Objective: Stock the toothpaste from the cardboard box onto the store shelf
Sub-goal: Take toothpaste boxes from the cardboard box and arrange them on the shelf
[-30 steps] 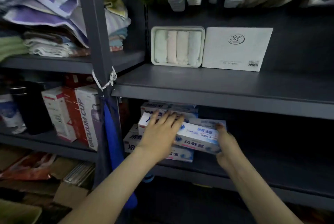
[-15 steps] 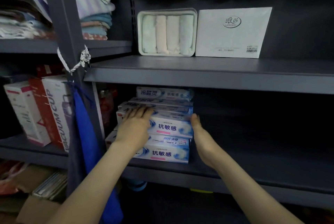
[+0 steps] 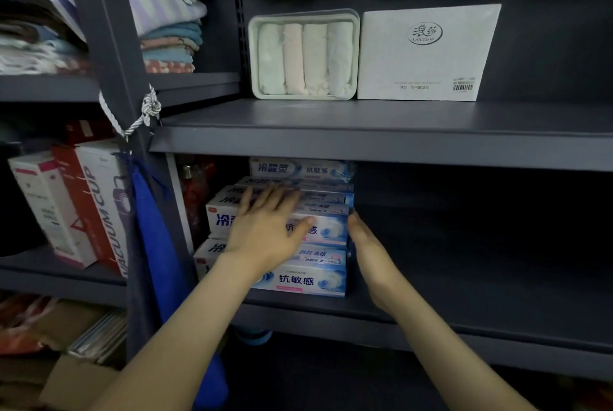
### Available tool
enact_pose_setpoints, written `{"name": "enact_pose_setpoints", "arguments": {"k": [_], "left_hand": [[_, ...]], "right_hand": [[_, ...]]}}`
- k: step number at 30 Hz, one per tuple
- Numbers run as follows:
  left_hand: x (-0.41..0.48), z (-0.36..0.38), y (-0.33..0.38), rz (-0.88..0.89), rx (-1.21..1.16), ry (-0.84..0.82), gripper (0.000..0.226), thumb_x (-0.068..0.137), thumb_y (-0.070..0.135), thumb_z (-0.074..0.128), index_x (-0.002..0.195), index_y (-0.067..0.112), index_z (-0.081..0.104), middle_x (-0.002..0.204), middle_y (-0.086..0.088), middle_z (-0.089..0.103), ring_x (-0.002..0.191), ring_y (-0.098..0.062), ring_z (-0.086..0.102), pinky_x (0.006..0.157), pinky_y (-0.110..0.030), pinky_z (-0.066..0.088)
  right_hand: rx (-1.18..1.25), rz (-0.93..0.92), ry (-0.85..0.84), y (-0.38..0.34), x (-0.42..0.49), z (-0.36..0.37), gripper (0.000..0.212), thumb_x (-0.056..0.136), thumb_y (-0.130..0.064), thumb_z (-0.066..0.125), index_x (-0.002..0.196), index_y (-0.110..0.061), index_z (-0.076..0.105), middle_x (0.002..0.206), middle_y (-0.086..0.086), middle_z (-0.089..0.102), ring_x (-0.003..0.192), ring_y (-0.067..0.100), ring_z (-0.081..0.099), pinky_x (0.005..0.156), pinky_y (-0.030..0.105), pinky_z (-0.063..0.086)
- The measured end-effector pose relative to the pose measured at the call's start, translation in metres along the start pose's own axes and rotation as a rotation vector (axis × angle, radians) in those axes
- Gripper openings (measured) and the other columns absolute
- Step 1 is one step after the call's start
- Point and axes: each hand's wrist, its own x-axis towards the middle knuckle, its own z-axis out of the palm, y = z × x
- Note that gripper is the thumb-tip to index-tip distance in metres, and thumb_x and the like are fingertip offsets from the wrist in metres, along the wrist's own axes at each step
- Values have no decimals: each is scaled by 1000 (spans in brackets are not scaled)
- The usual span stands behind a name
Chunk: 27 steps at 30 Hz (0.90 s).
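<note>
Toothpaste boxes [image 3: 318, 281] are stacked in layers at the left end of the lower shelf [image 3: 464, 311], long faces forward, several rows deep. All positions below are given relative to this stack.

- Left hand [image 3: 265, 228]: lies flat on top of the stack's upper front box. The fingers are straight and spread, pointing toward the rear rows. The thumb reaches across the front face of that box. It grips nothing.
- Right hand [image 3: 368, 251]: set edge-on against the stack's right end. The fingers are straight and together, touching the box ends. It grips nothing.
- Upper shelf board [image 3: 365, 145]: directly above the stack, close over the rearmost top box.
- Tray of rolled cloths [image 3: 303, 55]: above the stack, standing on the upper shelf board.
- White flat carton [image 3: 428, 52]: above and right of the stack, touching the tray's right side.
- Blue fabric bag [image 3: 152, 228]: hangs just left of the stack, on a white cord [image 3: 142, 112].
- Vacuum cup cartons [image 3: 99, 205]: further left of the stack, leaning, in the adjoining bay.
- Folded towels [image 3: 166, 39]: above and left of the stack.
</note>
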Motion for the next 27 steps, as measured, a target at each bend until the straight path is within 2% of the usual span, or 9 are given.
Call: {"name": "enact_pose_setpoints", "arguments": {"k": [3,6,9,12,14,16,17,21,27], "left_hand": [[10,0,8,-5,-32,-64,73,89,67,15,146,27,35,152,2,37,141,-19,29,118,-36,8],[16,-6,10,4,-7,-120,58,99,55,27,149,25,30,156,0,32,143,-21,25,119,-37,8],[-3,-14,21,-7,-7,-162,63,98,57,16,154,27,10,162,0,12,149,-20,6,120,-44,-3],[-43,-32,66,-65,-129,-236,61,102,44,25,155,18,8,162,-9,5,150,-23,3,119,-45,-2],[-79,-49,111,7,-139,-275,57,98,34,34,150,11,30,156,-17,26,144,-30,28,116,-49,21],[-110,-72,158,70,-259,-410,58,86,37,35,134,12,56,134,-15,57,120,-29,59,96,-47,47],[-125,-87,183,106,-326,-446,58,88,37,34,137,13,52,134,-14,58,119,-28,60,96,-46,47],[-156,-156,290,274,-434,-652,59,104,38,26,155,20,3,162,-6,9,148,-24,14,121,-39,10],[-194,-245,470,591,-446,-575,61,104,37,32,155,18,7,160,-7,18,145,-27,21,119,-40,16]], "right_hand": [[-56,-44,-7,2,-10,2,55,102,-28,42,151,-31,19,142,-9,46,125,8,48,104,24,40],[-159,-26,20,-5,-16,7,60,98,-42,40,151,-35,12,150,-6,36,137,16,36,115,39,30],[-149,19,71,-26,-42,0,57,100,-39,41,151,-30,17,148,-14,29,138,8,27,115,27,21],[-241,146,143,-48,-100,-21,53,100,-24,47,149,-21,27,150,-8,31,138,9,28,105,17,21],[-367,230,170,-62,-146,-43,53,97,-19,53,146,-18,33,150,-1,35,136,12,34,102,15,24],[-472,336,185,-87,-198,-71,50,97,-18,54,143,-20,37,144,-2,40,130,12,41,99,16,31],[-506,398,205,-101,-225,-88,48,96,-19,54,142,-21,38,141,-3,42,124,11,45,97,16,35],[-691,447,290,-164,-333,-160,37,94,-20,57,131,-19,51,121,-6,49,104,8,52,77,5,36],[-933,383,549,-228,-484,-284,40,89,-21,63,128,-10,56,121,5,56,115,20,53,93,17,36]]}}
